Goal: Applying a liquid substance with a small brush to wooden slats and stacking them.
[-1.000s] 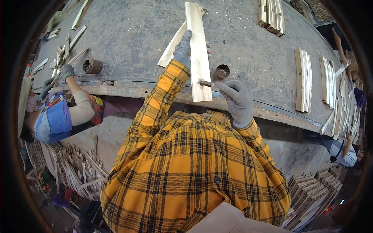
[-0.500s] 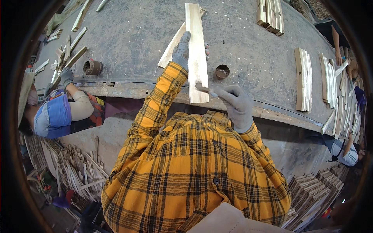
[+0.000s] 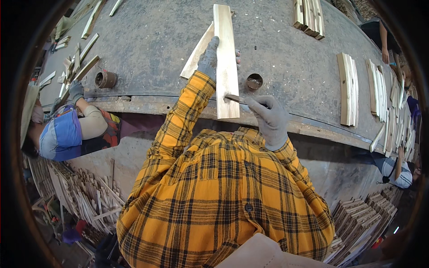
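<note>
1 head-worn fisheye view looks steeply down from above the person's own chest, close over the grey counter, its edges bending rimward.

Even, soft daylight, no glare; sharp at centre, edges bowing into black vignette from 9 to 3 o'clock.

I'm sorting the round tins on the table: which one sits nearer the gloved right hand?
The round tin just right of the held plank, above the right hand. The other, rusty tin lies far left.
</note>
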`<state>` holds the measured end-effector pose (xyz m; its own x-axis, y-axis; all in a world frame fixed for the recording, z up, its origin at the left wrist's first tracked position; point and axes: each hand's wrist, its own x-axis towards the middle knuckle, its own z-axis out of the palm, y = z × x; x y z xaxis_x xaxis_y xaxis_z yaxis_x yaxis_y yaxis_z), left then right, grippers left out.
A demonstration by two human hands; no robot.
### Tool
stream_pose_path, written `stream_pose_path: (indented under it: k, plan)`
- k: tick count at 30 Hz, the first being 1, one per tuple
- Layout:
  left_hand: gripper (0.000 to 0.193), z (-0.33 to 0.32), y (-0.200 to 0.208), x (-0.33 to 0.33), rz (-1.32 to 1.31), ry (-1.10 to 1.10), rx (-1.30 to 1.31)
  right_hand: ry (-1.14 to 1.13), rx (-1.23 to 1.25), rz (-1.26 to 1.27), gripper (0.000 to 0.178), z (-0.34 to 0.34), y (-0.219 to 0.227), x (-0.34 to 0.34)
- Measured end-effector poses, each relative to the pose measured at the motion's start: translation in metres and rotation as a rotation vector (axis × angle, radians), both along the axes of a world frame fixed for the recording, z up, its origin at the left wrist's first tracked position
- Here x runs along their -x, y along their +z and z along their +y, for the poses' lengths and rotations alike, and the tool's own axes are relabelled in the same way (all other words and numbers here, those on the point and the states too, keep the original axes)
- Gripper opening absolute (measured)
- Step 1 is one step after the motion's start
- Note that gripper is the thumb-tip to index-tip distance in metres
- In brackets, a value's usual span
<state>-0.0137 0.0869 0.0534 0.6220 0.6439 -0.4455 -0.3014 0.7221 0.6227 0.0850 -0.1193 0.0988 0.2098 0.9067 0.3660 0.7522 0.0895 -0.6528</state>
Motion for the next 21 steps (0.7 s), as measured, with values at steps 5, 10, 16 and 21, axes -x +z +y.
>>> stream_pose_path:
  k: [5, 10, 16, 21]
  plan:
    - [0.070, 0.006, -0.010, 0.003, -0.008, -0.012, 0.049, 0.004, 0.029, -0.306, 0.035, -0.011, 0.005, 0.002]
    - [0.068, 0.004, -0.009, 0.004, -0.016, -0.030, 0.023, 0.007, -0.007, -0.116, 0.037, -0.006, 0.003, -0.005]
    - [0.065, -0.002, -0.002, -0.004, -0.024, -0.011, 0.050, -0.014, -0.012, -0.095, 0.036, -0.004, -0.005, 0.006]
    - [0.064, -0.001, 0.002, -0.010, -0.003, 0.006, 0.034, 0.115, 0.044, 0.036, 0.029, -0.015, 0.006, -0.009]
